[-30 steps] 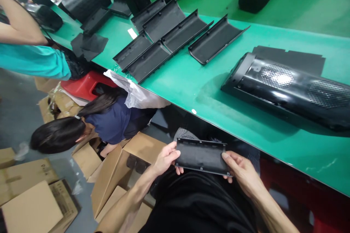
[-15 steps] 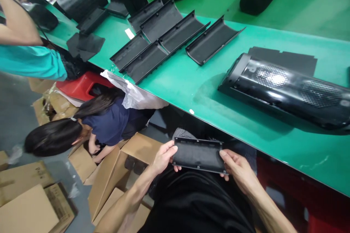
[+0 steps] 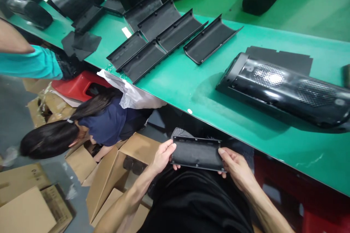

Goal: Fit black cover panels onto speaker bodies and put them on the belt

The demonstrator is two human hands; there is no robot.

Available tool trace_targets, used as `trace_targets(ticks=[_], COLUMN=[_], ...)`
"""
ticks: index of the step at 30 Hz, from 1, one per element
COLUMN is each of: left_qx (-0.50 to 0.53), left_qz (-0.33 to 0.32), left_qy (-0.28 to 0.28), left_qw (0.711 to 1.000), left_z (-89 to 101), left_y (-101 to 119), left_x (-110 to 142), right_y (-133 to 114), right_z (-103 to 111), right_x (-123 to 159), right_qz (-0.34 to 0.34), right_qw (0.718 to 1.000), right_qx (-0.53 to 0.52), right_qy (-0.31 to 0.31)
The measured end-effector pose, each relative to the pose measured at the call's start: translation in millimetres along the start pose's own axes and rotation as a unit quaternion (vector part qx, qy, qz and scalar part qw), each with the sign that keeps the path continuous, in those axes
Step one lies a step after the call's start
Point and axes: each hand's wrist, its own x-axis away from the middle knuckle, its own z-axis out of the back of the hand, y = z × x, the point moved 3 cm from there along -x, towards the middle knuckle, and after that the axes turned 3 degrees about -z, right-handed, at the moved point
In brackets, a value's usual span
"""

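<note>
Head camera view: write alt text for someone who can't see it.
A person's left hand and right hand hold a curved black panel by its ends beside a green table. Similar panels and a glossy black housing lie there; at left, a co-worker bends over an open cardboard box.

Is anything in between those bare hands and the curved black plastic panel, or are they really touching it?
Nothing visible is in between. The bare left hand and bare right hand directly touch the curved black plastic panel, one at each short end. Its underside is hidden.
</note>
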Motion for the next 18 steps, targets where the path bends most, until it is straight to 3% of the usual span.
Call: trace_targets(ticks=[18], left_qx=[-0.038], left_qz=[-0.062], left_qy=[-0.058], left_qw=[0.996], left_z=[4.0], left_y=[6.3], left_x=[3.4], right_y=[0.3], right_z=[2.6], right_x=[2.3], right_qz=[0.031], right_qw=[0.999], right_qx=[-0.009], right_qy=[-0.025])
